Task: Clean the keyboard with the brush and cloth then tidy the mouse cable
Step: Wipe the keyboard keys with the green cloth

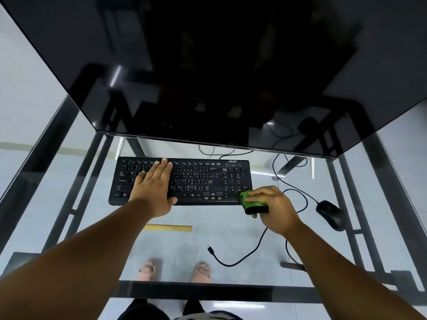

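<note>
left hand (154, 184) flat on keyboard (198, 181); right hand (273, 204) grips cloth (253, 202)

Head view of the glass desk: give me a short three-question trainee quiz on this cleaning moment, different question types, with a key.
1. True or false: the left hand lies flat, fingers straight, on the black full-size keyboard.
2. Multiple choice: the right hand grips the green cloth with black edging at the keyboard's: A) far left corner, B) near right corner, C) middle.
3. Fill in: the black corded mouse lies to the ____ of the keyboard.

Key: 1 true; 2 B; 3 right.
</note>
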The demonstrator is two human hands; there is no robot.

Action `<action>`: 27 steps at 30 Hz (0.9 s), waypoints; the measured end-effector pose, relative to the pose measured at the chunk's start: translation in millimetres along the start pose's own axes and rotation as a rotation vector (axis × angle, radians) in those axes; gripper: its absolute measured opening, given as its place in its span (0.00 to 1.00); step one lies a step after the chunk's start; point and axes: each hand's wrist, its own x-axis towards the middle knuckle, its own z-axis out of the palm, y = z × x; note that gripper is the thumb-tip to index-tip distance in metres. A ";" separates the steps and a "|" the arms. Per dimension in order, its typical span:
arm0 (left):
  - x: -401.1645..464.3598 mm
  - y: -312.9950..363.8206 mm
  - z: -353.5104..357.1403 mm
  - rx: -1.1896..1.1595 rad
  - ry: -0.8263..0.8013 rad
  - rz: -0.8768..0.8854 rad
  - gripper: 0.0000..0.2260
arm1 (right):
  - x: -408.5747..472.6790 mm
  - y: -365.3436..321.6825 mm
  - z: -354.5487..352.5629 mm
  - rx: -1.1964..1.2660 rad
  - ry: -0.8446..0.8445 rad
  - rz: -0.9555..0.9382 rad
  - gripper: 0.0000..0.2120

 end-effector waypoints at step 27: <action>15.1 -14.1 -6.0 0.003 -0.039 0.024 0.50 | 44.3 -58.0 39.3 0.144 -0.121 -0.093 0.20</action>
